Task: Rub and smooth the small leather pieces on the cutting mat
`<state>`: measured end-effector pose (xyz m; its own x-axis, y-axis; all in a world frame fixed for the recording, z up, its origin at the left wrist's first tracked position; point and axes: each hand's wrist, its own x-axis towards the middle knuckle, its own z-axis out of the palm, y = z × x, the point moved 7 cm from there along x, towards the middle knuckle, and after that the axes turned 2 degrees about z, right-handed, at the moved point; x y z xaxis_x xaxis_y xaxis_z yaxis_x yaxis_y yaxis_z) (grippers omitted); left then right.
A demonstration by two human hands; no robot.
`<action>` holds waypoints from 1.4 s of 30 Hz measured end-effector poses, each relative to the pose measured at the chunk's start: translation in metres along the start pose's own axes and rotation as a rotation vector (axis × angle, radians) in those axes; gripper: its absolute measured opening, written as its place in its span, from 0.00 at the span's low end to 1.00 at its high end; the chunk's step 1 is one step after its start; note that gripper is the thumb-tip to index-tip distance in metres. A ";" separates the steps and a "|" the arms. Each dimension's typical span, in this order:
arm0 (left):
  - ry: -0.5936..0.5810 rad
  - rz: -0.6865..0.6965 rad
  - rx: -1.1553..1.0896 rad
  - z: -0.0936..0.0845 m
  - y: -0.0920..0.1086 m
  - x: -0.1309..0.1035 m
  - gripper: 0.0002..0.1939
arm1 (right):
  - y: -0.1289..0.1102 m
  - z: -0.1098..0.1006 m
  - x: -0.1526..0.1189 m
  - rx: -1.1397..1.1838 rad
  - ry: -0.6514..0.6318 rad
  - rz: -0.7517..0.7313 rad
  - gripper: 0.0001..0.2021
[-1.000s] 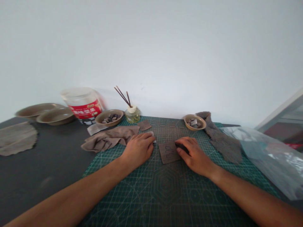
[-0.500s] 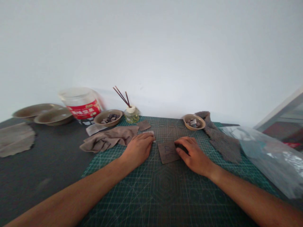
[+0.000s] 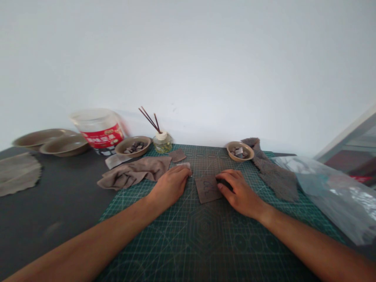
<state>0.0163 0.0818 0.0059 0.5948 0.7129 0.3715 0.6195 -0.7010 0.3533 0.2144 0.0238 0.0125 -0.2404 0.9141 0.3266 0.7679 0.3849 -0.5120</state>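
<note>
A small brown leather patch [image 3: 206,189] with markings lies on the green cutting mat [image 3: 205,235]. My right hand [image 3: 240,190] rests at the patch's right edge, its fingers curled over a small dark object [image 3: 224,183] that touches the patch. My left hand [image 3: 169,185] lies palm down on the mat to the left of the patch. Its fingertips cover a small pale piece [image 3: 184,165]. A crumpled brown cloth [image 3: 133,173] lies just left of that hand.
At the back stand a reed diffuser [image 3: 160,141], a clear jar with a red label [image 3: 98,131], two small bowls of scraps [image 3: 133,145] [image 3: 238,150] and two empty dishes [image 3: 63,144]. A grey fabric strip [image 3: 274,174] and a plastic bag [image 3: 331,192] lie at the right.
Both hands stay where they were. The view has drifted slightly, so the things on the table sit a little further left in the picture.
</note>
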 end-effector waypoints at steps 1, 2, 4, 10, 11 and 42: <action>0.000 0.000 0.000 0.000 0.000 0.000 0.15 | 0.000 0.000 0.000 0.000 0.001 -0.002 0.13; -0.001 -0.002 -0.002 0.000 0.000 0.000 0.15 | 0.000 0.000 0.000 -0.001 0.000 -0.002 0.13; 0.001 -0.006 -0.010 0.000 0.000 0.000 0.14 | 0.000 -0.001 0.000 -0.001 0.000 0.002 0.13; -0.011 -0.006 0.038 -0.001 0.002 -0.001 0.16 | -0.001 -0.001 0.000 -0.002 0.006 0.003 0.13; -0.015 -0.006 0.047 -0.001 0.002 -0.001 0.16 | 0.000 -0.001 0.000 -0.002 0.007 0.004 0.13; 0.058 -0.164 0.119 -0.003 -0.013 0.002 0.21 | 0.000 0.000 -0.002 -0.006 0.014 0.003 0.12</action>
<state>0.0084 0.0924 0.0045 0.4528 0.8125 0.3672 0.7637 -0.5660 0.3106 0.2150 0.0224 0.0118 -0.2294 0.9134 0.3362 0.7724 0.3811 -0.5081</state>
